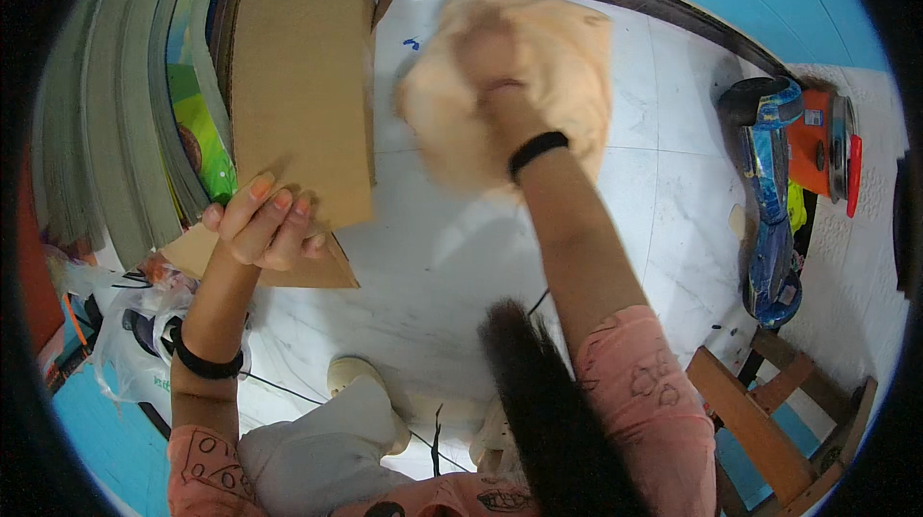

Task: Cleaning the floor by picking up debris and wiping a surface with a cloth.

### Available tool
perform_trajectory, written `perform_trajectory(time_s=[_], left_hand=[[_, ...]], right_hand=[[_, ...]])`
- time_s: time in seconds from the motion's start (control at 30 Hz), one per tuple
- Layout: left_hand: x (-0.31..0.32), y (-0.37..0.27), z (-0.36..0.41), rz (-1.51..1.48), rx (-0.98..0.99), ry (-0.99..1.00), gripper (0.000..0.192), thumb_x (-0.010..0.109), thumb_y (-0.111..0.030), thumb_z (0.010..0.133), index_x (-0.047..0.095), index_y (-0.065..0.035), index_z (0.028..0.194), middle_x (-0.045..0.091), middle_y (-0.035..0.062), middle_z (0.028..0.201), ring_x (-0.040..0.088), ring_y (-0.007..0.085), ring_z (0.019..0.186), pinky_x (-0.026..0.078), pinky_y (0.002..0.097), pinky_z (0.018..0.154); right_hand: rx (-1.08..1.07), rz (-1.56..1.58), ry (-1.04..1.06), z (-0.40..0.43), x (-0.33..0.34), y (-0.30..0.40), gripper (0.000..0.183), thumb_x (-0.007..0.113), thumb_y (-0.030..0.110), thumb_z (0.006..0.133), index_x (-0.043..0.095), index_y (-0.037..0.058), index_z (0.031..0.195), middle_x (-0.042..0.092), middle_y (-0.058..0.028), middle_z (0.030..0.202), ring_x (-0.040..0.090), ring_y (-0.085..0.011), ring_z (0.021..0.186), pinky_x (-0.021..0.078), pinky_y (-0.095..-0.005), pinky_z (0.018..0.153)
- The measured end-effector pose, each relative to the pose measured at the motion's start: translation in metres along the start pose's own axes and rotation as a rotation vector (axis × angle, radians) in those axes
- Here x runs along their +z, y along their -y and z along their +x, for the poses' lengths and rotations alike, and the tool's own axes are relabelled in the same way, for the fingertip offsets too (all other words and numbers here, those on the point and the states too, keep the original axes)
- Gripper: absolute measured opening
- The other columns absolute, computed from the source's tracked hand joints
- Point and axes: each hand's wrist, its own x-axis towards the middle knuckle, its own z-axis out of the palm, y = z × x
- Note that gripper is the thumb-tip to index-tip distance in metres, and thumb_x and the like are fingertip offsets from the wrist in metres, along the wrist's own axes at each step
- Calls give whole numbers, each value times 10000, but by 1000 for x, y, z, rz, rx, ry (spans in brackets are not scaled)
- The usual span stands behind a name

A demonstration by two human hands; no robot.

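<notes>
My right hand (494, 48), blurred by motion, presses or grasps a peach-coloured cloth (570, 70) spread on the white tiled floor near the blue wall; whether its fingers grip the cloth cannot be told. A black band circles that wrist. On the left, my left hand (267, 225) has curled fingers, palm side up, beside the lower edge of a large cardboard sheet (306, 84). Whether it holds the cardboard is unclear. Below this hand lies a smaller cardboard flap (335, 268).
Stacked grey-edged sheets (108, 98) stand at the left, above a clear plastic bag (130, 365). To the right are a blue hoverboard (768, 192), an orange container (811, 142) with a red handle, and a wooden stool (757, 423). A thin black cable (281, 387) crosses the floor near my feet.
</notes>
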Motion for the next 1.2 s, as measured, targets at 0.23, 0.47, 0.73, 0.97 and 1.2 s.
perform_trajectory(time_s=[0.23, 0.47, 0.73, 0.97, 1.2], left_hand=[[2, 7, 0, -5, 24, -12, 319, 365, -378, 818, 541, -114, 846, 509, 66, 905, 532, 239, 900, 238, 399, 961], [5, 8, 1, -26, 20, -49, 324, 375, -371, 822, 558, -107, 859, 524, 65, 907, 529, 251, 925, 253, 392, 952], [2, 3, 5, -31, -29, 43, 333, 390, -385, 827, 564, -110, 895, 533, 59, 926, 538, 251, 924, 258, 391, 934], [3, 4, 4, -42, -25, 28, 347, 369, -383, 860, 557, -98, 927, 539, 68, 942, 543, 269, 942, 268, 386, 946], [-3, 15, 1, -59, 24, 115, 336, 401, -363, 861, 557, -78, 948, 540, 79, 960, 534, 285, 979, 280, 377, 938]], right_hand=[[-10, -233, -223, -12, -11, -58, 440, 367, 407, 835, 482, 154, 1176, 410, -36, 1271, 292, -240, 1210, 153, -489, 1008], [371, -578, 48, -169, -48, -240, 402, 374, 236, 861, 398, 213, 1261, 234, -45, 1395, 190, -254, 1276, 210, -465, 999], [589, -114, 204, -377, -51, -186, 385, 404, 250, 855, 413, 75, 1198, 329, -155, 1318, 343, -269, 1165, 266, -434, 959], [-329, 318, 333, -345, -49, 43, 599, 497, 403, 781, 303, 210, 1314, 234, -56, 1391, 173, -281, 1288, 134, -537, 1006], [-227, 92, -119, -211, -50, -20, 357, 477, 375, 787, 466, 178, 1085, 443, -34, 1149, 379, -258, 1095, 311, -424, 902]])
